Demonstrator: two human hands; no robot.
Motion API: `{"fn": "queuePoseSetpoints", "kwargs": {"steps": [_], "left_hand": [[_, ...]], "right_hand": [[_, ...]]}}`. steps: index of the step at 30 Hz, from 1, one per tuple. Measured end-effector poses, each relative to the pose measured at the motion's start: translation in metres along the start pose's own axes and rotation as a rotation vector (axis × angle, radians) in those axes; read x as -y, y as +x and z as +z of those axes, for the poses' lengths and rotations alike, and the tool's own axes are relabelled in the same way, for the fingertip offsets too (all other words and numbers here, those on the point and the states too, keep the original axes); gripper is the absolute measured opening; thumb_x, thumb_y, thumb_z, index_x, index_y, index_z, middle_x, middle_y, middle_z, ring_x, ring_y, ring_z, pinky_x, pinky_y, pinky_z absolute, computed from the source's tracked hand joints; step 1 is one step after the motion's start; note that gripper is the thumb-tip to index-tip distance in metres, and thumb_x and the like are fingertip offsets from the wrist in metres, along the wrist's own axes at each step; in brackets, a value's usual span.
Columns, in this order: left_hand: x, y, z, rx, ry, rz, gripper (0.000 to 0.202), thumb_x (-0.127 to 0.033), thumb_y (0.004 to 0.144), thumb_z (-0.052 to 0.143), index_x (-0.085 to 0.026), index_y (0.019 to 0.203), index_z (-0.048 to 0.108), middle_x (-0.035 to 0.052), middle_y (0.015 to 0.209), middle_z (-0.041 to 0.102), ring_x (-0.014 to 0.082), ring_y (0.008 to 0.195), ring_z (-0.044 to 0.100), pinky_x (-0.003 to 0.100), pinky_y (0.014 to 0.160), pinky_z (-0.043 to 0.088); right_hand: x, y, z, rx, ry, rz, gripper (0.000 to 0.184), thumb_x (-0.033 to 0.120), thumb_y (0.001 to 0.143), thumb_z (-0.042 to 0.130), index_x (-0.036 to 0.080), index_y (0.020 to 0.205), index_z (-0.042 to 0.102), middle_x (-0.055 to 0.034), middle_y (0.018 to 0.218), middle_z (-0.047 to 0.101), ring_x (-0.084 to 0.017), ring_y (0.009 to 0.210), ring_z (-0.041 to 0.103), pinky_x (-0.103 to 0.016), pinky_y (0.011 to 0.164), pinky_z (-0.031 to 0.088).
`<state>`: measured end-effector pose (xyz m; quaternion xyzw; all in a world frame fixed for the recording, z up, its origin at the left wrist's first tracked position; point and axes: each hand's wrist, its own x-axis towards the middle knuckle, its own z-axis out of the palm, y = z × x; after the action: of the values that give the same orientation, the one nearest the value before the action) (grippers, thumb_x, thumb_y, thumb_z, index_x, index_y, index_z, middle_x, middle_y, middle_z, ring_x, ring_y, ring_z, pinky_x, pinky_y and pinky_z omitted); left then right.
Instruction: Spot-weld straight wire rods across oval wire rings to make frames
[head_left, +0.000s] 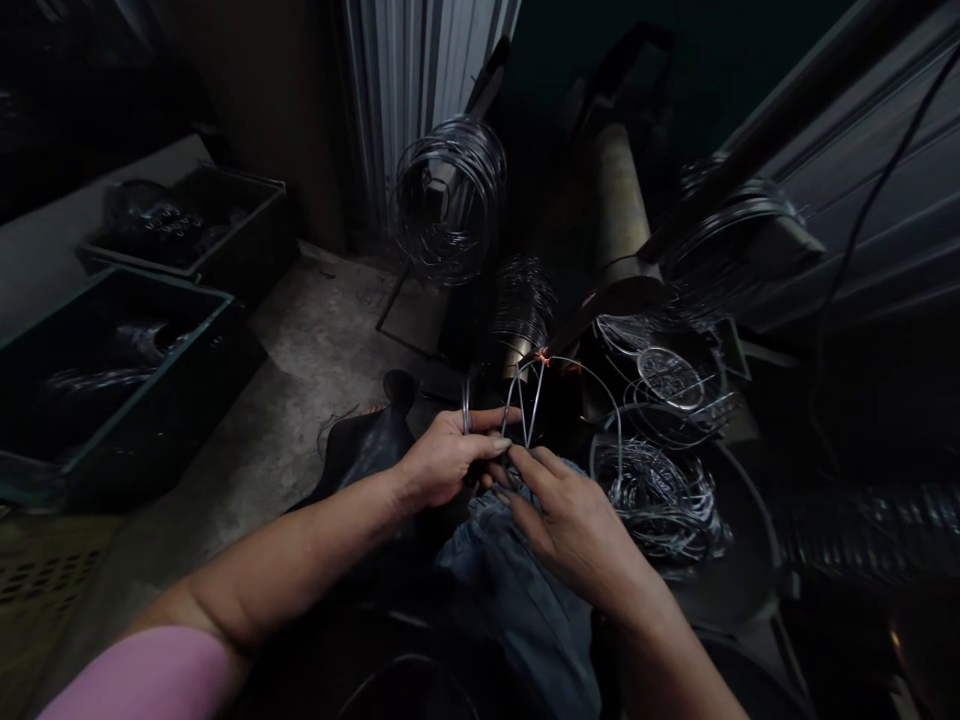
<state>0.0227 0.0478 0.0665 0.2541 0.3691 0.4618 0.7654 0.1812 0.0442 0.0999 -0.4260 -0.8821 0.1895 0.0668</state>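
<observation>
The left hand (442, 460) and right hand (566, 515) meet above denim-covered legs (517, 590), fingertips pinched together on the lower part of a bent metal wire (535, 404). The wire's upper end glows orange near a dark coil (523, 300). Tangled wire (667, 510) lies right of the hands.
</observation>
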Motion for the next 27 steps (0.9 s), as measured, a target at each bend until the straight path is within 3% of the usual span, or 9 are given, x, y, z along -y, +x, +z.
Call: {"fn": "queuePoseSetpoints", "kwargs": {"steps": [5, 8, 10, 14, 20, 27], "left_hand": [[-0.001, 0.001, 0.000, -0.030, 0.036, 0.022, 0.040, -0.015, 0.071, 0.059, -0.012, 0.111, 0.058, 0.0017, 0.061, 0.060, 0.0111, 0.048, 0.057, 0.019, 0.043, 0.039], [-0.002, -0.004, -0.005, -0.066, 0.082, 0.010, 0.038, -0.013, 0.070, 0.058, -0.010, 0.108, 0.058, 0.0027, 0.060, 0.061, 0.0111, 0.046, 0.056, 0.019, 0.042, 0.037], [-0.002, -0.011, -0.012, -0.093, 0.114, 0.004, 0.038, -0.013, 0.070, 0.059, -0.010, 0.108, 0.059, 0.0033, 0.059, 0.061, 0.0114, 0.046, 0.057, 0.019, 0.041, 0.036], [0.002, -0.030, -0.030, -0.155, 0.160, -0.006, 0.041, -0.015, 0.071, 0.060, -0.010, 0.111, 0.058, 0.0043, 0.060, 0.061, 0.0127, 0.049, 0.059, 0.018, 0.042, 0.036], [0.004, -0.052, -0.044, -0.205, 0.167, 0.002, 0.040, -0.017, 0.071, 0.062, -0.013, 0.111, 0.059, 0.0008, 0.063, 0.057, 0.0144, 0.053, 0.062, 0.018, 0.043, 0.037], [0.001, -0.051, -0.045, -0.231, 0.156, 0.025, 0.040, -0.018, 0.069, 0.065, -0.016, 0.108, 0.061, -0.0012, 0.067, 0.054, 0.0121, 0.053, 0.061, 0.018, 0.044, 0.036]], "right_hand": [[0.000, -0.007, -0.001, -0.052, 0.000, -0.050, 0.038, 0.025, 0.083, 0.047, 0.016, 0.120, 0.045, -0.0087, 0.096, 0.057, -0.019, 0.084, 0.057, -0.031, 0.071, 0.044], [-0.002, -0.022, -0.008, -0.087, -0.086, -0.163, 0.062, 0.036, 0.075, 0.059, 0.012, 0.128, 0.037, -0.0129, 0.106, 0.055, -0.026, 0.095, 0.051, -0.040, 0.082, 0.038], [-0.004, -0.032, -0.011, -0.074, -0.145, -0.205, 0.070, 0.035, 0.071, 0.063, 0.012, 0.130, 0.034, -0.0136, 0.109, 0.055, -0.028, 0.102, 0.047, -0.045, 0.088, 0.031], [-0.009, -0.039, -0.002, -0.079, -0.235, -0.167, 0.050, 0.031, 0.077, 0.059, 0.015, 0.123, 0.045, -0.0106, 0.103, 0.059, -0.026, 0.100, 0.049, -0.044, 0.089, 0.025], [-0.010, -0.030, 0.021, -0.072, -0.299, -0.217, 0.056, 0.041, 0.071, 0.067, 0.012, 0.116, 0.051, -0.0079, 0.092, 0.062, -0.022, 0.089, 0.052, -0.039, 0.083, 0.029], [-0.008, -0.024, 0.020, -0.150, -0.278, -0.240, 0.055, 0.048, 0.067, 0.068, 0.013, 0.109, 0.056, -0.0063, 0.085, 0.063, -0.021, 0.084, 0.052, -0.037, 0.082, 0.029]]}}
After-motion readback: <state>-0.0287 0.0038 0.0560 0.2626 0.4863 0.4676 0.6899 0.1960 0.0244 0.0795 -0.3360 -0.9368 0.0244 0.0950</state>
